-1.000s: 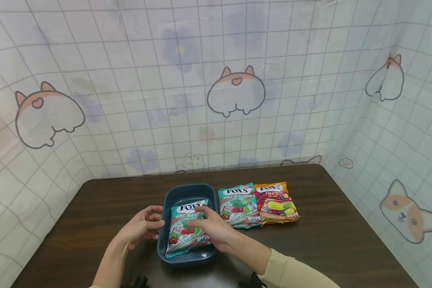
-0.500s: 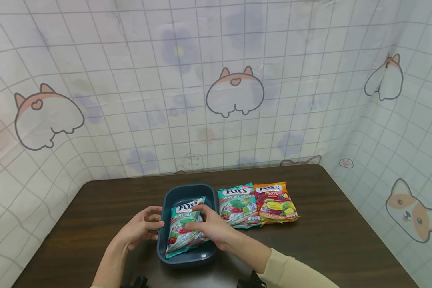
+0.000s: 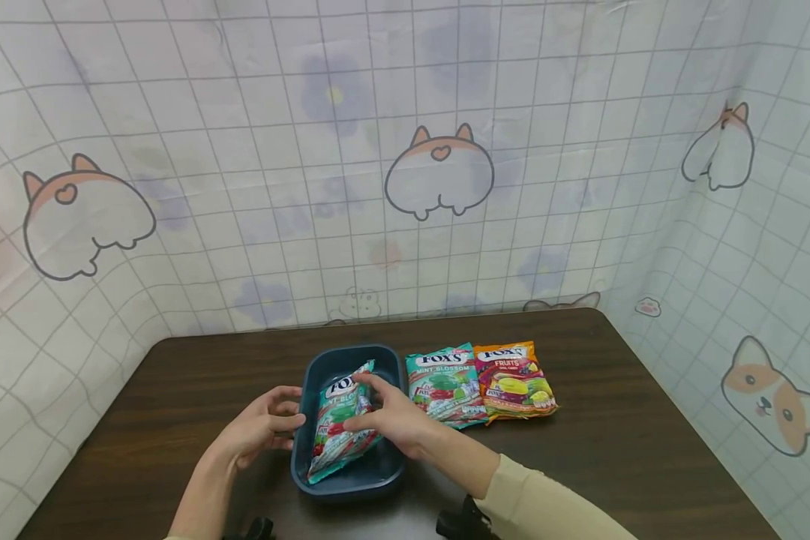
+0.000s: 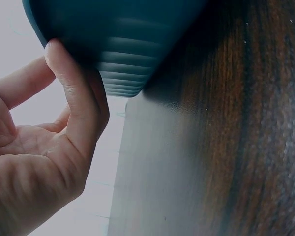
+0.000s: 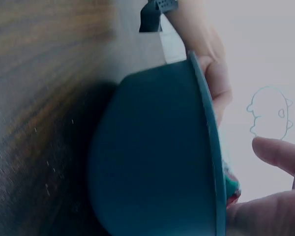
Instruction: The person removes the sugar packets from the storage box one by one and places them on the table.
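Observation:
A teal bag of Fox's Mint Blossom candy (image 3: 336, 435) lies inside a dark blue rectangular bin (image 3: 348, 491), tilted so its right side stands raised. My right hand (image 3: 405, 426) holds that bag by its right side, thumb against the front and index finger along the upper edge; the other fingers are hidden. At the bin's left side my left hand (image 3: 262, 429) rests fingertips on the rim and outer wall. The left wrist view shows a bent finger (image 4: 71, 83) touching the ribbed wall. In the right wrist view, a bit of the bag (image 5: 231, 187) rises above the rim.
Right of the bin lie a second Mint Blossom bag (image 3: 445, 386) and an orange and purple Fox's Fruits bag (image 3: 515, 381), side by side. All stand on a dark wooden table (image 3: 614, 450), enclosed by a white gridded curtain (image 3: 297, 255) with corgi prints.
The bag in the bin has turned and tipped leftward, its right side lifting in my right hand, and it looks narrower. My left hand keeps its place at the bin.

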Action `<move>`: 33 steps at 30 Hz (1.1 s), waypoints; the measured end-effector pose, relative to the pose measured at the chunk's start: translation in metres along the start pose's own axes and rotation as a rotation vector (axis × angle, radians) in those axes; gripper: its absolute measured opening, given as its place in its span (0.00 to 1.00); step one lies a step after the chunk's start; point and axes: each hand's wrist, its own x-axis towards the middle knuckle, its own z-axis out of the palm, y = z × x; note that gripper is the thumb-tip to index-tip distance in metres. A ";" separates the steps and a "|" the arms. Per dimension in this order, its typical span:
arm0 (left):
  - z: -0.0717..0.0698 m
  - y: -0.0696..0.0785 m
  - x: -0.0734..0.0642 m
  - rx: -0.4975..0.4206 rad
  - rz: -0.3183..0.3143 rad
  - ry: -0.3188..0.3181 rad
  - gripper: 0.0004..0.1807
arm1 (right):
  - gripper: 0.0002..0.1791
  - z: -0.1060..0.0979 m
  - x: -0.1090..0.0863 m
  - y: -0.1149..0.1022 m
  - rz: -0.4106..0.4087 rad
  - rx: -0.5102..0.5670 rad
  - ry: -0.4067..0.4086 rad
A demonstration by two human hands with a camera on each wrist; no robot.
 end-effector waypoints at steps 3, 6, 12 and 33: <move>0.000 0.000 0.000 -0.003 0.002 -0.004 0.32 | 0.38 -0.001 0.004 0.000 -0.003 0.013 -0.019; 0.001 -0.001 0.000 -0.005 0.003 -0.010 0.32 | 0.37 -0.004 0.008 0.000 -0.002 0.021 -0.045; 0.000 -0.002 0.002 -0.004 0.003 -0.011 0.32 | 0.35 -0.006 0.015 0.001 -0.015 -0.027 -0.088; -0.001 -0.002 0.001 -0.003 0.009 -0.004 0.32 | 0.41 0.004 0.018 0.008 -0.093 -0.448 -0.008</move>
